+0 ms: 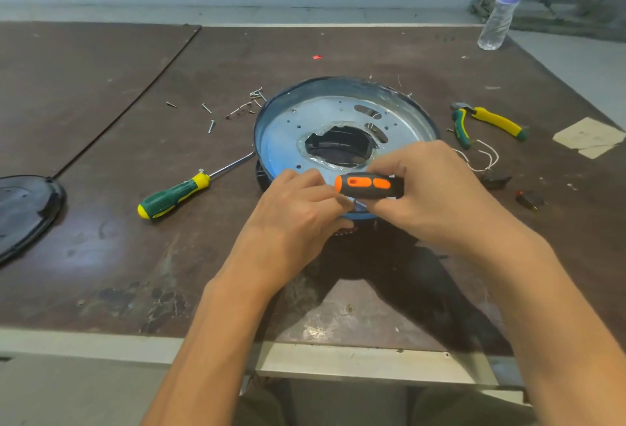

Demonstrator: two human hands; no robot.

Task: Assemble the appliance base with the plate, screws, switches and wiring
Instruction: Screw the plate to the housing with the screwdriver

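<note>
Near the middle of the brown bench, the round metal plate lies flat on the black appliance base, which shows through the plate's central opening and under its blue rim. Both forearms reach in from the near edge and converge, so the two hands meet over the plate's near rim. The right hand comes in from the right with its back turned up and its fingers wrapped over the handle of an orange-and-black screwdriver, which lies roughly level and points its butt end to the left; the shaft is hidden behind the hand. The left hand sits just beside that butt end, knuckles up, fingers curled inward with the thumb tip close under the handle; whether it pinches anything cannot be told, since the fingertips are turned out of sight. Loose screws are scattered on the bench just beyond the plate's left side. A green-and-yellow screwdriver lies to the left, its shaft running up to the plate's edge. To the right of the plate lie yellow-and-green pliers, and nearer than them thin white wiring loops down to one of two small black switches, the other lying apart to the right. A black lid rests at the left edge with a thin cord running away from it, and a plastic water bottle stands at the far right corner.
</note>
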